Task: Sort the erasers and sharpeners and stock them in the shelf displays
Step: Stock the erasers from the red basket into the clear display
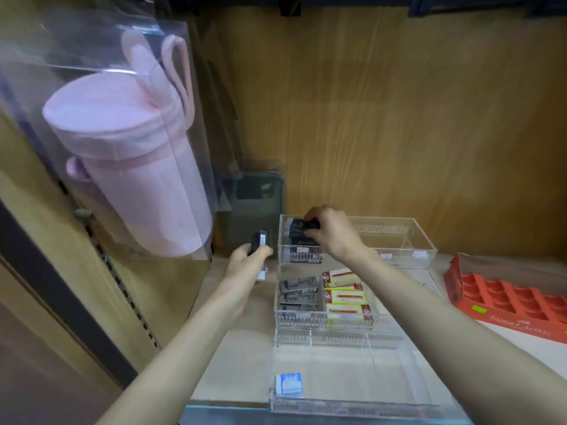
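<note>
Pinching dark pack (302, 228) with fingers of right hand (333, 233), atop stack in rear-left compartment of acrylic display (423, 237). Gripping second dark pack (258, 240) in left hand (247, 262), just left of display, above shelf (233, 348). Best: seat flat, square to stack, then release.

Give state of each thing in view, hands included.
Left hand: holds dark eraser upright, left of trays.
Right hand: grips dark pack in back tray.
Middle tray: part-filled, two stacks.
Front tray: holds one blue eraser.
Red carton: open.
</note>
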Motion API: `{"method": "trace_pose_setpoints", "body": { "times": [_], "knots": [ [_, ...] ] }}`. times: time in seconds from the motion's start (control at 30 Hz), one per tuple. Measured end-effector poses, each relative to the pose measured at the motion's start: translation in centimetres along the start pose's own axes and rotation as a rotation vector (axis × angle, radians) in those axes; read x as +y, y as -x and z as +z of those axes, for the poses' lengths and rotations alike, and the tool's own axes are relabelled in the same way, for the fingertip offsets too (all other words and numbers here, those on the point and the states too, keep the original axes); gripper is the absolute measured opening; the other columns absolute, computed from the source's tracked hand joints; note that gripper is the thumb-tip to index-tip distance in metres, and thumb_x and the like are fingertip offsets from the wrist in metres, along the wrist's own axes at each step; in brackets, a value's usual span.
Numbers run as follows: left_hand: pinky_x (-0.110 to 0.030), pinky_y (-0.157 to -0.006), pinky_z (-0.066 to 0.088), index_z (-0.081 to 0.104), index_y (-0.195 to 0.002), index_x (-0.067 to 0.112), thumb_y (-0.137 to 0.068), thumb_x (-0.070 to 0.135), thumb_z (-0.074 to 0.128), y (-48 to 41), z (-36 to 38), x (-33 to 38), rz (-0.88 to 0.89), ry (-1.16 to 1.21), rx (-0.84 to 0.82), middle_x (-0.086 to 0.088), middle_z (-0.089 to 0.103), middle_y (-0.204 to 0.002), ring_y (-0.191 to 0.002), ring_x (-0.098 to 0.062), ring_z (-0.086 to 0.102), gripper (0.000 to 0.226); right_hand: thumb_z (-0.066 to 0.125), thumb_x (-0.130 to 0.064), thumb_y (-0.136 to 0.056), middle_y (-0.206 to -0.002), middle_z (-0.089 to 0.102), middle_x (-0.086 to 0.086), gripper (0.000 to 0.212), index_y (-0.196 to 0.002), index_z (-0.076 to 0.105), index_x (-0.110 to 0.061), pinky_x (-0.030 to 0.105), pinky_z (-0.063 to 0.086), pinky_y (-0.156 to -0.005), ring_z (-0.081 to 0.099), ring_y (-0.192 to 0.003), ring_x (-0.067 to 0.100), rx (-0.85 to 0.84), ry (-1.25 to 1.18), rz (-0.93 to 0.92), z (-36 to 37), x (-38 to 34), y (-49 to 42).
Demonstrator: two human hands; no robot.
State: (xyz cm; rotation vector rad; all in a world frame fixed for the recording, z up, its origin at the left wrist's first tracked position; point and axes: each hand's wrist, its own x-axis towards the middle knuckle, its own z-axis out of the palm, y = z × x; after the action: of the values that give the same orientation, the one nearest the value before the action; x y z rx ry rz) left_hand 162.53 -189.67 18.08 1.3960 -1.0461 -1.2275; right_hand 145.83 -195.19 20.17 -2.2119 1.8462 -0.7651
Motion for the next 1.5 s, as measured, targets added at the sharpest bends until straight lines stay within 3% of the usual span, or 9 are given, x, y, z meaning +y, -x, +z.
{"method": "trace_pose_setpoints", "body": {
  "times": [0.2,0.3,0.4,0.63,0.93,1.07,1.23,1.37,1.5],
  "knots": [
    [-0.022,-0.074,0.045,0.047,-0.109,0.018,-0.082,0.015,0.071,-1.6,-1.3,-2.0,0.143,-0.143,-0.004,0.004,0.06,-0.099,-0.09,-0.009,0.057,0.036,0.065,-0.014,-0.086,-0.1,0.065,0.014,0.013,-0.099,0.067,-0.012,0.044,0.053,-0.08,0.062,-0.088,0.032,-0.133,0.068,0.077,2.8,1.1,-2.9],
    [-0.03,-0.086,0.047,0.057,-0.1,0.018,-0.078,0.011,0.074,-2.1,-1.9,-2.6,0.198,-0.178,0.003,0.004,0.063,-0.099,-0.093,-0.011,0.058,0.029,0.065,-0.013,-0.086,-0.11,0.057,0.011,0.014,-0.099,0.07,-0.012,0.041,0.049,-0.088,0.055,-0.1,0.03,-0.094,0.114,0.068,3.1,1.5,-3.4],
    [-0.024,-0.085,0.04,0.062,-0.1,0.02,-0.077,0.011,0.075,-2.3,-2.3,-2.7,0.273,-0.245,0.022,0.006,0.064,-0.101,-0.098,-0.011,0.056,0.028,0.067,-0.024,-0.085,-0.115,0.051,0.008,0.016,-0.1,0.07,-0.021,0.038,0.04,-0.095,0.043,-0.112,0.029,-0.076,0.208,0.042,2.8,1.5,-3.4],
    [-0.028,-0.092,0.043,0.064,-0.106,0.022,-0.08,0.016,0.073,-3.7,-0.4,0.4,0.398,-0.379,-0.039,-0.002,0.06,-0.11,-0.103,-0.017,0.056,0.028,0.066,-0.023,-0.086,-0.124,0.054,0.007,0.02,-0.105,0.069,-0.02,0.032,0.03,-0.096,0.038,-0.121,0.028,-0.032,-0.115,0.02,-0.6,4.4,-2.1],
    [-0.02,-0.087,0.035,0.062,-0.116,0.013,-0.082,0.012,0.07,-4.8,-0.2,0.8,0.431,-0.458,0.006,0.003,0.053,-0.107,-0.102,-0.012,0.052,0.035,0.056,-0.043,-0.09,-0.12,0.059,0.007,0.037,-0.122,0.061,-0.026,0.036,0.03,-0.092,0.039,-0.115,0.027,-0.293,0.297,-0.106,1.9,1.6,-4.5],
    [-0.018,-0.084,0.036,0.063,-0.114,0.013,-0.081,0.009,0.071,-5.7,-0.9,0.3,0.429,-0.464,0.014,0.002,0.055,-0.106,-0.101,-0.013,0.053,0.034,0.058,-0.046,-0.087,-0.11,0.061,0.008,0.035,-0.106,0.07,-0.02,0.038,0.031,-0.093,0.04,-0.115,0.029,-0.232,0.302,-0.054,2.6,2.0,-4.8],
    [-0.005,-0.075,0.035,0.063,-0.115,0.013,-0.08,0.009,0.072,-6.2,0.1,0.0,0.439,-0.47,-0.015,-0.001,0.053,-0.11,-0.102,-0.013,0.053,0.036,0.062,-0.044,-0.085,-0.118,0.055,0.008,0.038,-0.111,0.062,-0.015,0.039,0.03,-0.097,0.041,-0.117,0.029,-0.081,0.474,-0.097,3.0,2.2,-5.1],
    [-0.018,-0.088,0.035,0.063,-0.113,0.013,-0.08,0.009,0.071,-6.7,1.9,1.0,0.473,-0.511,-0.06,-0.002,0.052,-0.11,-0.104,-0.015,0.053,0.034,0.067,-0.043,-0.081,-0.113,0.055,0.006,0.036,-0.105,0.058,-0.019,0.036,0.036,-0.091,0.045,-0.11,0.026,-0.045,0.126,-0.024,0.2,4.0,-5.0],
    [-0.016,-0.08,0.035,0.063,-0.115,0.016,-0.082,0.015,0.07,-7.7,3.9,2.6,0.445,-0.721,-0.193,0.004,0.05,-0.112,-0.103,-0.009,0.047,0.033,0.066,-0.04,-0.083,-0.105,0.059,0.005,0.028,-0.099,0.062,-0.018,0.035,0.043,-0.085,0.05,-0.105,0.023,0.051,-0.125,-0.009,-2.5,7.1,-2.7]
  ]
}}
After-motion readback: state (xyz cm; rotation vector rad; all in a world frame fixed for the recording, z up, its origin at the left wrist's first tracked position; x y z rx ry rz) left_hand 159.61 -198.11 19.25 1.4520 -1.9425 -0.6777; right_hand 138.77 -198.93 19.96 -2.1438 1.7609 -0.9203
